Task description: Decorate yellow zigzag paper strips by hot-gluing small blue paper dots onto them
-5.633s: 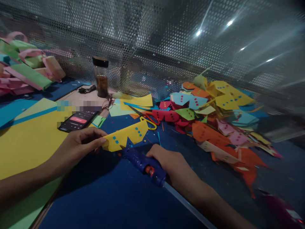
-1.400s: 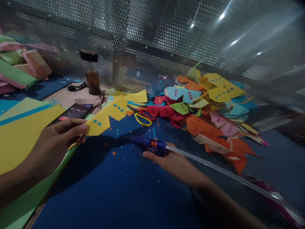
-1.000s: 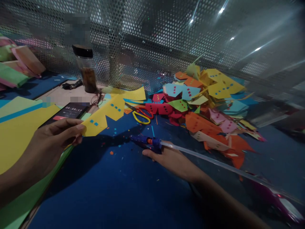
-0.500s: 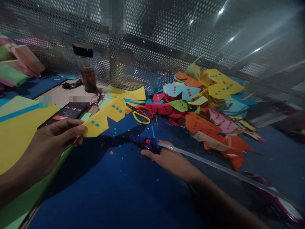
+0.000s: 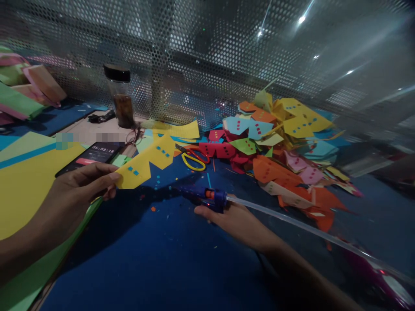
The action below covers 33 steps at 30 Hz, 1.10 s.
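Observation:
My left hand [image 5: 82,194] pinches one end of a yellow paper cut-out [image 5: 134,172] between thumb and fingers. This piece has a notch in its lower edge and two short rows of small blue squares. In my right hand [image 5: 238,220] is a dark blue glue gun [image 5: 202,194], its nozzle pointing left, apart from the paper. A long clear glue stick [image 5: 292,220] runs out of the gun's back toward the lower right. Scissors [image 5: 193,160] with yellow and red handles lie just beyond the gun and the cut-out.
A heap of coloured paper cut-outs [image 5: 285,138] stands at the right rear. Near the perforated metal panel [image 5: 207,56] is a lidded jar of brown liquid [image 5: 123,103]. A phone [image 5: 90,157] and large coloured sheets [image 5: 29,185] lie at left. Paper scraps dot the blue tabletop [image 5: 155,268].
The glue gun has shifted slightly right, away from the cut-out, and turned a little. My left hand keeps its hold on the cut-out. The view has moved slightly.

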### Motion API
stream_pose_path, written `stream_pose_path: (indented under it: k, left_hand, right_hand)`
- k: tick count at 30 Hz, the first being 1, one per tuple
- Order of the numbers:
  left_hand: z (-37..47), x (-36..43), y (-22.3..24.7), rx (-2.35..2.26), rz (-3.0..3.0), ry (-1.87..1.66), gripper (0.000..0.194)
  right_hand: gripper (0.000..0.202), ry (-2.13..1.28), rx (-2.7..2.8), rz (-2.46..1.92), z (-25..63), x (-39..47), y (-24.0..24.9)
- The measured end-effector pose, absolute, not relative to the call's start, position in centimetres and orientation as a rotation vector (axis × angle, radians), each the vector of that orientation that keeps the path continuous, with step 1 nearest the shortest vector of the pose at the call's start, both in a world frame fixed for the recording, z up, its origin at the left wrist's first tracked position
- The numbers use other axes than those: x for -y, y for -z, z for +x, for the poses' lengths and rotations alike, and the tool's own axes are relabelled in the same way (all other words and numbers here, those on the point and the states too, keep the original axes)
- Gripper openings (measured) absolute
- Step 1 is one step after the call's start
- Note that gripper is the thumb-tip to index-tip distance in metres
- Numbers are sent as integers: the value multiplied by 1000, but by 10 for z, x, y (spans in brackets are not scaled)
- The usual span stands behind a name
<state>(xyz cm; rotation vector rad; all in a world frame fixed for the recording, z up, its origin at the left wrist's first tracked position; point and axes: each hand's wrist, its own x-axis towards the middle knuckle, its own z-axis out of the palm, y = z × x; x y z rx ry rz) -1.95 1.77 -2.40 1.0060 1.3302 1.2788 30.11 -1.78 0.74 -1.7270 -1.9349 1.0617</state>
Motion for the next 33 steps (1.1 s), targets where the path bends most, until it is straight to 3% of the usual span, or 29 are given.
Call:
stream_pose_path:
  k: [7,19,25,33]
  left_hand:
    - [-21,-16,28,-1353,1133,-1210,27]
    - [-13,-8,15,-1430,1354,-1101,31]
    - [-7,-7,9,-1406,1347,-1109,29]
    - [-9,-6,11,-1383,1372,-1107,28]
  right_hand:
    - [40,-1239,1778,-1722,294,33,-14]
    - [29,-967,2054,-1426,275,35,-25]
    - [13,-776,2250,-1213,280,30,-8]
    - [18,-676,2341,-1286,283,27,-3]
